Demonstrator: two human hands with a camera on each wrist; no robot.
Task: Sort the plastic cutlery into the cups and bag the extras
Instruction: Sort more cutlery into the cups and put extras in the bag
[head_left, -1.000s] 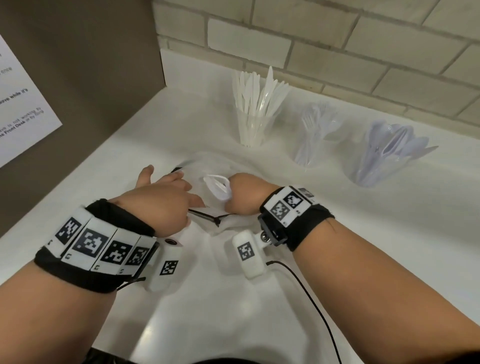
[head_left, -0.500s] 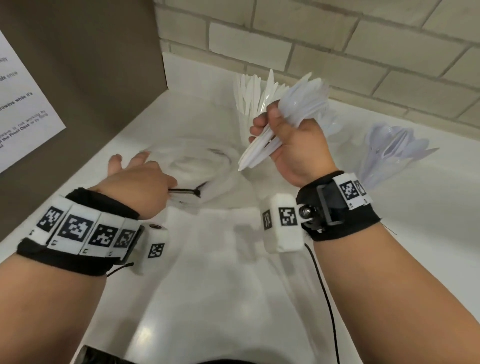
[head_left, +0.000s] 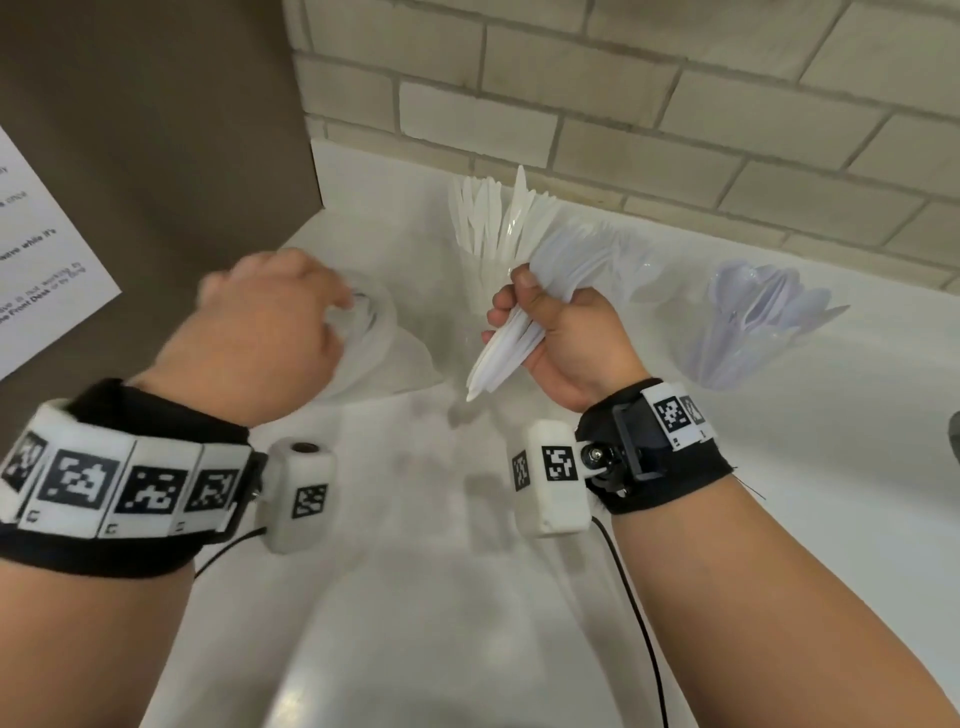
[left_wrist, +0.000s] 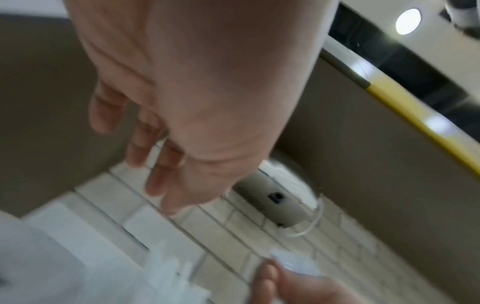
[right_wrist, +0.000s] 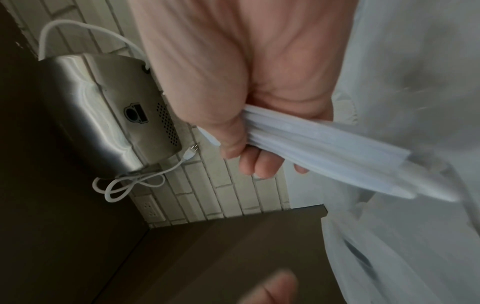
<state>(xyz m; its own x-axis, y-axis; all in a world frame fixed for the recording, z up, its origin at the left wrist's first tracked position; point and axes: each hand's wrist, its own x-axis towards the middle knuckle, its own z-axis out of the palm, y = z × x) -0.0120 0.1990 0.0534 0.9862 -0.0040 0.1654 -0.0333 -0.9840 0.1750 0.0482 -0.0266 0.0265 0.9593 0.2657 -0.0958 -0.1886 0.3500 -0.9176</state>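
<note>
Cutlery bundle held over the tabletop, bag mouth at the left

Cutlery sits as a tight white bundle in the right hand, raised above the middle of the tabletop.

At the left edge a brown panel stands upright with a printed sheet stuck to it. Just beside it, the left hand is blurred, palm down, reaching to the gathered mouth of a clear bag that lies on the tabletop near the back left corner. In the left wrist view the fingers look loosely extended and spread, with nothing plainly between them; whether they touch the bag I cannot tell.

Moving right, the right hand is curled into a fist round the bundle, thumb up, handles pointing down and left towards the bag, heads fanning up and right. The right wrist view shows the fingers wrapped under the stacked handles, with the bag close beside them.

Behind that hand, against the back edge, a clear cup holds white knives standing upright. A second cup stands just right of it, mostly hidden by the bundle. Farther right, well apart, a third cup holds spoons fanned outward. A brick wall runs along the back edge.
</note>
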